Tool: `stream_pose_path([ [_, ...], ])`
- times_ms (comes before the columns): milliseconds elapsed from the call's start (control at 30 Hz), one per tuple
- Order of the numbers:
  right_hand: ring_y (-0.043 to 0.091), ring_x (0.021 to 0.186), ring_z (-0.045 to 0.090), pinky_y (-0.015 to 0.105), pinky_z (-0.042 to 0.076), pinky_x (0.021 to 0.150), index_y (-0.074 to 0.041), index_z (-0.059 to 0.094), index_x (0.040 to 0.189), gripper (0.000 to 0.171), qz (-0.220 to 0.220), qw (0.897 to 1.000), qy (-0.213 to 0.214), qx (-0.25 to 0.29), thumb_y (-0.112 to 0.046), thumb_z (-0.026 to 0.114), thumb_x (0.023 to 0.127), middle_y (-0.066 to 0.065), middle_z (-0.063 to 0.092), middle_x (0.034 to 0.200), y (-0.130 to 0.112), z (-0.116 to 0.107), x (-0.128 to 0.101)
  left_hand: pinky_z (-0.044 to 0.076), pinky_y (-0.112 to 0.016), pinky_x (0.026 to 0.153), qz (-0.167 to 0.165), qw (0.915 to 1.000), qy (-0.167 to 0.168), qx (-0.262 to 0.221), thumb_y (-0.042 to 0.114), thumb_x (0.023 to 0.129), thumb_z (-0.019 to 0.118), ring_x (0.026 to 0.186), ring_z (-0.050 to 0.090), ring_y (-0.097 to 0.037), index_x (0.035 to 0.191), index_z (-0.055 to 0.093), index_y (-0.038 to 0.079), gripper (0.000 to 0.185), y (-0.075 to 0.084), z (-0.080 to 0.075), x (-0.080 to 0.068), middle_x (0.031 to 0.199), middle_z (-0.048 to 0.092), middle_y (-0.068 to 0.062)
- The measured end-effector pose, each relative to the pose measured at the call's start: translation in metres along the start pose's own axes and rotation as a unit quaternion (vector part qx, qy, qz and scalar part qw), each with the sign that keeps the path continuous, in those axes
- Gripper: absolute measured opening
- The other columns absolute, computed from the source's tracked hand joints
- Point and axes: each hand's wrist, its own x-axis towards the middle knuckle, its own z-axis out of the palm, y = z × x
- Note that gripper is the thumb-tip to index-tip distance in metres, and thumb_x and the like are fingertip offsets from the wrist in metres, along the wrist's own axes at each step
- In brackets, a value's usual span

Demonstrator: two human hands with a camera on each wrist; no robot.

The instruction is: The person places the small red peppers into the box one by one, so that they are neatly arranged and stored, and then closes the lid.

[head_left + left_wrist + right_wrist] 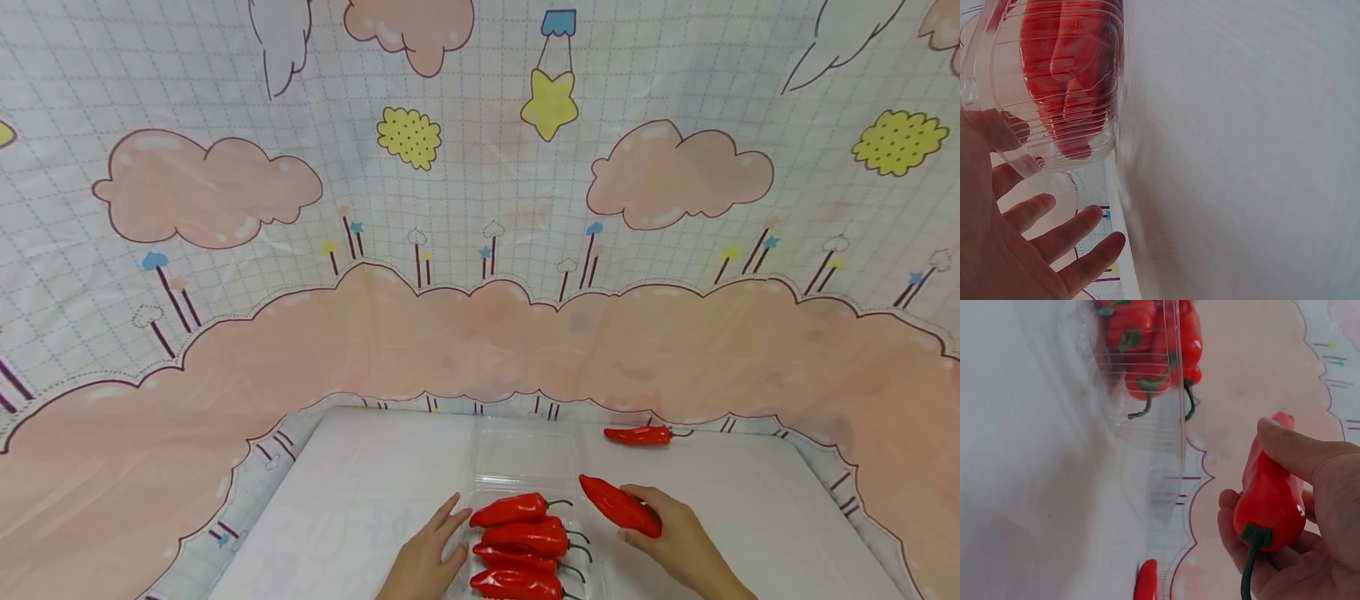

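Right hand (pixel 678 533) grips a red pepper (pixel 618 505) — beside the tray (pixel 525 454).

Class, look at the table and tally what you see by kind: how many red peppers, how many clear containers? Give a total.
Red peppers: 6 (4 in the container; 1 in the right hand; 1 lying apart)
Clear plastic container: 1
Total: 7

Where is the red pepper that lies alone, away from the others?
In the head view the lone pepper lies at the table's far edge, right of centre, beyond the clear tray and the right hand.
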Motion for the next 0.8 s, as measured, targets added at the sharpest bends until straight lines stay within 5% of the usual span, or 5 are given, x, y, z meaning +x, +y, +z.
stream_pose_path([
  [533, 0.013, 0.092, 0.053, 0.035, 0.058, 0.075, -0.023, 0.056, 0.125, 0.061, -0.002, 0.999, -0.043, 0.012, -0.045, 0.074, 0.072, -0.002, 0.061, 0.112, -0.016, 0.003, -0.003, 0.055, -0.045, 0.085, 0.000, 1.0000, 0.001, 0.001, 0.034, 0.088, 0.056, 0.114, 0.060, -0.022, 0.132, 0.052, 0.025, 0.045, -0.001, 0.001, 0.001, 0.148, 0.040, 0.002],
  [800, 0.012, 0.091, 0.054, 0.033, 0.059, 0.074, -0.023, 0.056, 0.125, 0.060, -0.025, 0.998, -0.045, 0.028, -0.036, 0.078, 0.071, -0.003, 0.062, 0.113, -0.024, 0.006, -0.004, 0.054, -0.047, 0.085, -0.011, 0.9999, -0.008, -0.002, 0.035, 0.088, 0.056, 0.115, 0.059, -0.024, 0.132, 0.052, 0.026, 0.045, 0.000, 0.001, 0.001, 0.148, 0.040, 0.002],
])
